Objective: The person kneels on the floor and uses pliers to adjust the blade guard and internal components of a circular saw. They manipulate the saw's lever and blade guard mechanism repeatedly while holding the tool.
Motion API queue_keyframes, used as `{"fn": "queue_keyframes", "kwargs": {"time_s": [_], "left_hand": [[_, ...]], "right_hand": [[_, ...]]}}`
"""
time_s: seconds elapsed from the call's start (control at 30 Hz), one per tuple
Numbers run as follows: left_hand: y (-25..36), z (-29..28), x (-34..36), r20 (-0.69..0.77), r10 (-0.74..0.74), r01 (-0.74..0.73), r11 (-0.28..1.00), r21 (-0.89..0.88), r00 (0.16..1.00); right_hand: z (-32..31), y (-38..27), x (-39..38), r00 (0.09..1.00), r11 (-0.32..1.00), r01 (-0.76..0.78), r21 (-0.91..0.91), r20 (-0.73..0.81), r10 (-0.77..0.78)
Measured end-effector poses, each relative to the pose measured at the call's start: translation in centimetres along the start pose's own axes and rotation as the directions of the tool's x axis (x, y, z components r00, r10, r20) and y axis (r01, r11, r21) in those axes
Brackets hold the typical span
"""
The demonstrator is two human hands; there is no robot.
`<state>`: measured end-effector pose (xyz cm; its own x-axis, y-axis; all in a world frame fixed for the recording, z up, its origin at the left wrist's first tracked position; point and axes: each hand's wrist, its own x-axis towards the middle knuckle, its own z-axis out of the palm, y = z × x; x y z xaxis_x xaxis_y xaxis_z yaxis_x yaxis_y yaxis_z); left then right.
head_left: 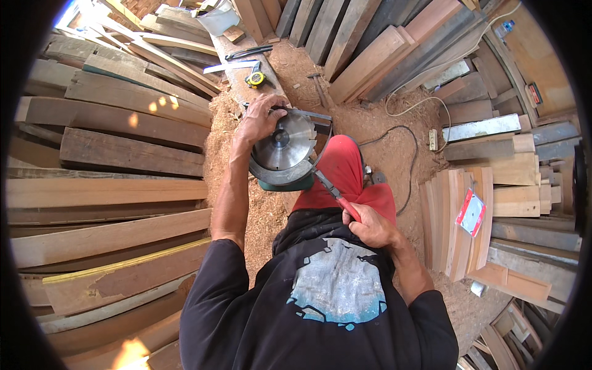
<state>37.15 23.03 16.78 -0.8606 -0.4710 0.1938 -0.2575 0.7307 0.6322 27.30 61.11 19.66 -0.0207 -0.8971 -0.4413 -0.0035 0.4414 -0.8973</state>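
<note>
A circular saw (290,180) lies across my lap with its round steel blade (291,140) facing up. My left hand (262,118) is closed on the saw's far left edge, its fingers curled beside the blade. In my right hand (374,226) is a pair of pliers (333,189) with red handles. Their jaws reach the saw's lower right rim, close to the blade's edge; exactly what they touch is too small to tell. A green part of the saw's body shows beneath the near rim.
Ahead, a plank (237,75) bears a yellow tape measure (255,78), a square (231,66) and dark long-handled pincers (250,52). A hammer (319,90) lies in the sawdust. Stacked boards (132,163) line both sides. A black cord (412,139) runs along the floor at right.
</note>
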Motion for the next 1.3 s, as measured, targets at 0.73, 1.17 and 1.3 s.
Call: {"fn": "queue_keyframes", "kwargs": {"time_s": [0.73,1.17,1.3], "left_hand": [[1.6,-0.4,-0.1,0.128,0.054,-0.053,0.999,-0.011,0.99],[1.3,-0.4,-0.1,0.139,0.102,-0.1,0.995,-0.027,0.985],[1.2,-0.4,-0.1,0.143,0.104,-0.103,0.995,-0.013,0.984]], "right_hand": [[-13.4,-2.3,6.2,0.967,0.781,0.11,-0.615,-0.116,-0.228],[-11.7,-1.6,5.1,0.945,0.891,0.075,-0.449,-0.253,-0.208],[-10.6,-2.3,4.5,0.93,0.839,0.094,-0.536,-0.254,-0.266]]}}
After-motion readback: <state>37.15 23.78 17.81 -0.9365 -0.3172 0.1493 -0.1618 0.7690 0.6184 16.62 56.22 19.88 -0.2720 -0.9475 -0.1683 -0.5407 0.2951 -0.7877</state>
